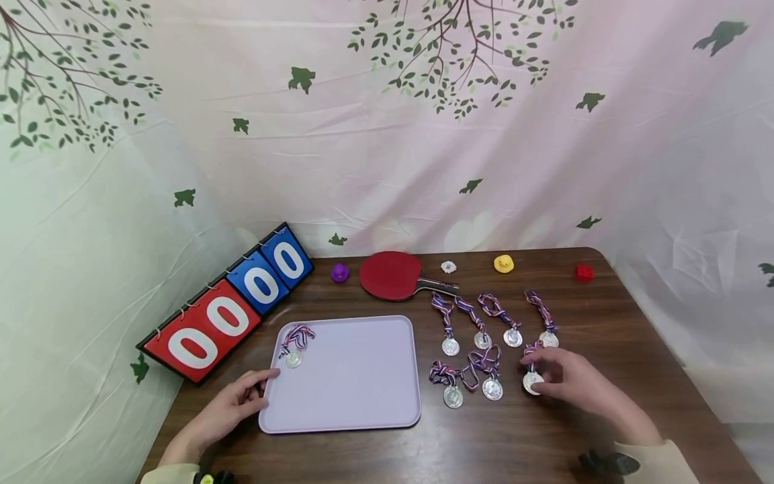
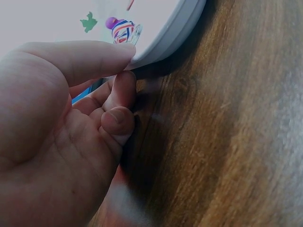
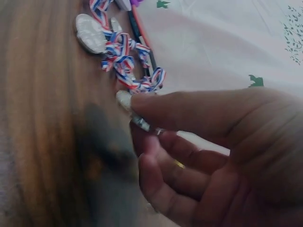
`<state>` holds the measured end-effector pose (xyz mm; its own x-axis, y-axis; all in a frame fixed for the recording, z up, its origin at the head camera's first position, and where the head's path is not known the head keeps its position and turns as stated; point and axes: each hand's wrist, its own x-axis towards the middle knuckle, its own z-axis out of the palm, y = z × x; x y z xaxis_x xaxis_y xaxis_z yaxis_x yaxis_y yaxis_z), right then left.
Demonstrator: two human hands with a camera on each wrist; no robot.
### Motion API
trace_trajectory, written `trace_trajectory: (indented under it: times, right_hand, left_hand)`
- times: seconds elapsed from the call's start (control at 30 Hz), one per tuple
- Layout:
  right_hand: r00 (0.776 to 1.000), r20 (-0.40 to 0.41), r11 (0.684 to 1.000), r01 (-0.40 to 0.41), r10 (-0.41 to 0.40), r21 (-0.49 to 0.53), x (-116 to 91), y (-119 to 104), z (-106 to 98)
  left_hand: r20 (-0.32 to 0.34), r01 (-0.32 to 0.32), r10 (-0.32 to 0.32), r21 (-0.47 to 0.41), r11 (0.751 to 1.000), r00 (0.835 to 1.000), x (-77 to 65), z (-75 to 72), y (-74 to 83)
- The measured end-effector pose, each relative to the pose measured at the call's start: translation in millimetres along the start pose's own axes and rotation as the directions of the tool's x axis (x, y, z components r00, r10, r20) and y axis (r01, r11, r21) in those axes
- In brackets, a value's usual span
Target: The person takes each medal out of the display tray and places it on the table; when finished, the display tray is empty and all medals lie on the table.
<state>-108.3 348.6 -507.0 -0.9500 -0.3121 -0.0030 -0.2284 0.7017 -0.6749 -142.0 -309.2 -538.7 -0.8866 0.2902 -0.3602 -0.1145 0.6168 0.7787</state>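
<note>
My right hand [image 1: 565, 380] pinches a silver medal [image 1: 533, 383] with a striped red, white and blue ribbon, at the right end of the front row. In the right wrist view its metal edge shows between thumb and fingers. At the left side, my left hand [image 1: 232, 403] holds the edge of a pale lilac tray [image 1: 345, 376], thumb tip at the rim. One ribboned medal [image 1: 294, 359] lies in the tray's far left corner. Several more silver medals lie on the table between tray and right hand, including a front one [image 1: 453, 396] and a back one [image 1: 512, 337].
A red table tennis paddle [image 1: 391, 275] lies behind the tray. Along the back edge are a purple duck [image 1: 340, 273], a small white piece [image 1: 448, 267], a yellow duck [image 1: 504, 263] and a red block [image 1: 584, 272]. A flip scoreboard [image 1: 230, 302] stands at the left.
</note>
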Motion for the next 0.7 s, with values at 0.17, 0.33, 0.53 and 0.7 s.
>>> trace_trajectory:
  times: [0.17,0.33,0.53,0.7]
  right_hand:
    - [1.0,0.025,0.999,0.003,-0.004,0.032,0,3,8]
    - [1.0,0.003,1.0,0.017,-0.017,-0.017,3,4,15]
    - [0.996,-0.06,0.993,0.055,-0.061,-0.105,4,3,22]
    - [0.99,-0.085,0.984,0.096,-0.11,-0.149,5,3,26]
  left_hand:
    - [0.001,-0.004,0.004,0.002,1.0,1.0,-0.4,-0.1,-0.1]
    - [0.002,-0.006,0.006,0.0,1.0,1.0,0.4,0.1,-0.7]
    - [0.003,-0.01,0.01,0.001,1.0,1.0,0.3,0.1,-2.3]
    - [0.001,-0.009,0.009,0.002,1.0,1.0,0.4,-0.3,-2.6]
